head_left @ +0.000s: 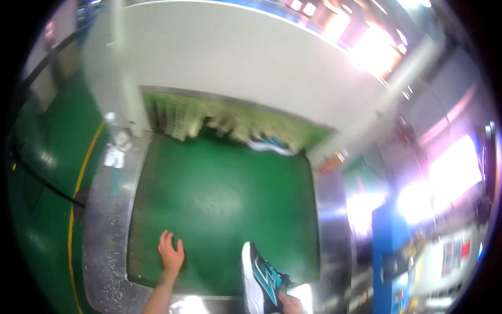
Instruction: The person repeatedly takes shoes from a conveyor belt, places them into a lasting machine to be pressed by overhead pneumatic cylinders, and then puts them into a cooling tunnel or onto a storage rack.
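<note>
forearm (158, 298) angled up from the lower edge, the left hand (171, 255) reaches over the green surface (219, 204); from my feed i can't tell if it touches. the lower edge crops the right hand (291, 303) and the shoe's heel, and a pale fringe (225, 121) partly hides a second shoe (271, 146). i see the left loosely spread with nothing in it, the right gripping the black-and-teal shoe (265, 277), toe pointing away, near the surface's close edge.
</note>
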### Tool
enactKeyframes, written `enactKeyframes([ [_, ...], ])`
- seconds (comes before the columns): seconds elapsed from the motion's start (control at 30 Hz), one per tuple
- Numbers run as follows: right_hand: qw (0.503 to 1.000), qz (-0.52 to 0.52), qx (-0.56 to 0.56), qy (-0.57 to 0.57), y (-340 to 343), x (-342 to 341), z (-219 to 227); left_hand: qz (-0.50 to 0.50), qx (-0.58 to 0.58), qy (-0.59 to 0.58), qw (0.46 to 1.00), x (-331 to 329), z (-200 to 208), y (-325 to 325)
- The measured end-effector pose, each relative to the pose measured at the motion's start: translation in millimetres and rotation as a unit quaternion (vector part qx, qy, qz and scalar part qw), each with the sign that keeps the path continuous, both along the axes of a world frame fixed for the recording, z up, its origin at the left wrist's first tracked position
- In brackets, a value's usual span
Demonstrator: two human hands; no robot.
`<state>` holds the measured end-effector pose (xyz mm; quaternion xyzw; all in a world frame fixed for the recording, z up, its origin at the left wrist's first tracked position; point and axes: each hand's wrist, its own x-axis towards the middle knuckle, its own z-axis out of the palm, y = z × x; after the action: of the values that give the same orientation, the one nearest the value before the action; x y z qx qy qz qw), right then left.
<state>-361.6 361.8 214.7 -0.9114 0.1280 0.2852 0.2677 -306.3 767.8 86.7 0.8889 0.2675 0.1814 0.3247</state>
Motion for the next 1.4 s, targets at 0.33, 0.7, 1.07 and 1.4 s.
enactKeyframes([
  [0.33,0.961,-0.181,0.101,-0.182,-76,-111,187,-0.323,-0.740,0.061,0.587,-52,158,-293],
  [0.7,0.753,-0.232,0.480,-0.385,-229,-271,215,-0.510,-0.515,0.258,0.639,-174,286,-466],
  [1.07,0.551,-0.643,0.156,-0.509,-498,-551,263,-0.756,-0.416,0.169,0.476,-324,341,-696],
  [1.4,0.664,-0.598,-0.290,-0.342,-701,-573,202,-0.819,-0.313,0.147,0.458,-331,322,-947],
])
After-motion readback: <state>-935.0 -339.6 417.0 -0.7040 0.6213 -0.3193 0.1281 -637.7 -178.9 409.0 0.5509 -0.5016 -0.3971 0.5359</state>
